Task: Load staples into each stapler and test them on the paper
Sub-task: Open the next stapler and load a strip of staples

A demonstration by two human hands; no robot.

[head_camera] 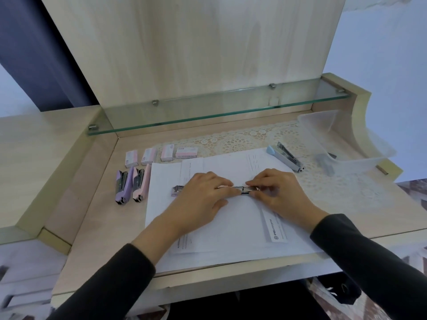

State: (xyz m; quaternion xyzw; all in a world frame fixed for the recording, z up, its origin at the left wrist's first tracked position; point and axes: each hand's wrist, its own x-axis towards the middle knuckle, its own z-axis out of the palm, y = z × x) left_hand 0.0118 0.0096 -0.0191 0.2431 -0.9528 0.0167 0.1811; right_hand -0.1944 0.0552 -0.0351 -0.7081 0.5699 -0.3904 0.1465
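Observation:
A stapler (178, 190) lies opened flat across the white paper sheets (231, 227) in the middle of the desk. My left hand (201, 199) rests over its middle, fingers curled onto it. My right hand (275, 190) pinches the metal staple channel (248, 190) at the stapler's right end. A purple stapler (123, 185) and a pink stapler (141, 184) lie opened side by side left of the paper. A blue stapler (285, 157) lies opened at the paper's far right corner. Several small staple boxes (159, 154) stand in a row behind the paper.
A clear plastic container (342, 139) tilts at the right rear, with a dark object (325, 162) beneath it. A glass shelf (208, 112) hangs over the desk's back. A lace mat (323, 188) covers the right side. The desk's front edge (208, 273) runs just below the paper.

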